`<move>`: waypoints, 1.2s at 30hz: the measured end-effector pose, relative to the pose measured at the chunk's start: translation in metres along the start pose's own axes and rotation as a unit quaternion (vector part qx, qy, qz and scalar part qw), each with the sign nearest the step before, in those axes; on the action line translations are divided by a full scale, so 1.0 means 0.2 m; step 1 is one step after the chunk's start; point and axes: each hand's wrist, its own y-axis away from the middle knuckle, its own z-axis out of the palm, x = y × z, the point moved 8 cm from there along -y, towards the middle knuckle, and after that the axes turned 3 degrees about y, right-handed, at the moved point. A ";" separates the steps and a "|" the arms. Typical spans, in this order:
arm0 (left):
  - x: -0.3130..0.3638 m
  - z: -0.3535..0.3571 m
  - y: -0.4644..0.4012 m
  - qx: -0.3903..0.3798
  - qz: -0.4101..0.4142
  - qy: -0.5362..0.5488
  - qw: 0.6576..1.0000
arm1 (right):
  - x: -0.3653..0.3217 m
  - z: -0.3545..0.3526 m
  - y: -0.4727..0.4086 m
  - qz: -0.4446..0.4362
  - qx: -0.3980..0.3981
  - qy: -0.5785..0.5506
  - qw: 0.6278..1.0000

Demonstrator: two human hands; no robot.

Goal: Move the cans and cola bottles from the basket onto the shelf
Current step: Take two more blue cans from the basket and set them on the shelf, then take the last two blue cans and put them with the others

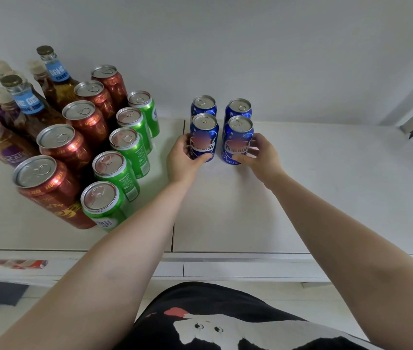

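Observation:
On the white shelf (326,188) stand two rows of blue cola cans. My left hand (182,159) is wrapped around the front left blue can (204,133), which stands upright on the shelf. My right hand (260,155) grips the front right blue can (238,137), also upright. Right behind them stand two more blue cans, the back left can (203,105) and the back right can (239,108). The basket is out of view.
To the left stand a row of green cans (129,145), a row of red beer cans (74,145), and brown bottles (56,79) behind them. A white wall backs the shelf. Bare shelf surface extends to the right and in front of the blue cans.

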 end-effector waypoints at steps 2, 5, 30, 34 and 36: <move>0.02 0.00 0.01 0.005 0.010 -0.028 1.000 | 0.00 0.00 0.00 -0.003 0.004 0.018 1.000; 0.07 -0.01 0.06 0.022 0.033 -0.094 0.995 | 0.02 0.01 0.04 0.003 0.024 0.043 0.999; -0.05 -0.88 2.31 0.245 -0.155 -0.332 0.898 | -0.13 0.74 1.76 -0.343 -0.328 0.225 0.851; -0.16 -1.10 2.77 0.266 -0.223 -0.349 0.870 | -0.12 0.96 2.22 -0.407 -0.410 0.253 0.776; -0.22 -1.21 3.01 0.283 -0.255 -0.349 0.856 | -0.12 1.06 2.46 -0.431 -0.437 0.271 0.742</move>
